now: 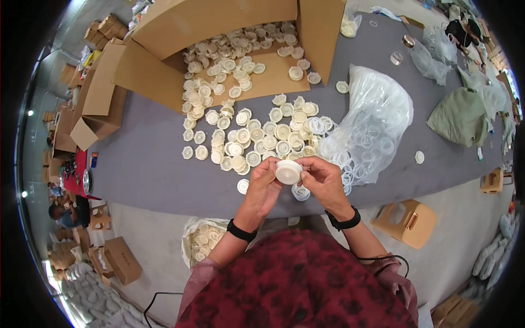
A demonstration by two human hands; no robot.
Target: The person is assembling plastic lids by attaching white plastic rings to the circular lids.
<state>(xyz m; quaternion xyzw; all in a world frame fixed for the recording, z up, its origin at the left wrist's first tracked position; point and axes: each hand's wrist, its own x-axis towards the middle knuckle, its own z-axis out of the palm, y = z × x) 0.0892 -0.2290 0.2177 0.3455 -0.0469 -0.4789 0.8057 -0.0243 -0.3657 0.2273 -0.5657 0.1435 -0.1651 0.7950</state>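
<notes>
Between my two hands, just above the table's near edge, is a round white plastic cap [288, 172]. My left hand [264, 183] grips its left rim with thumb and fingers. On the opposite rim, the fingertips of my right hand [324, 179] pinch the cap. Many similar off-white caps [254, 134] lie in a loose heap beyond my hands. A clear plastic bag [377, 117] rests to the right, with thin translucent rings [344, 161] spilling from its mouth. One ring [300, 192] lies partly hidden beside my right hand.
A cardboard box [219, 27] lies on its side at the back, caps spreading from it over the grey table [147, 158]. Below the near edge stand a white sack of caps [205, 240] and a tan stool [406, 223]. A green cloth bag [459, 116] sits far right.
</notes>
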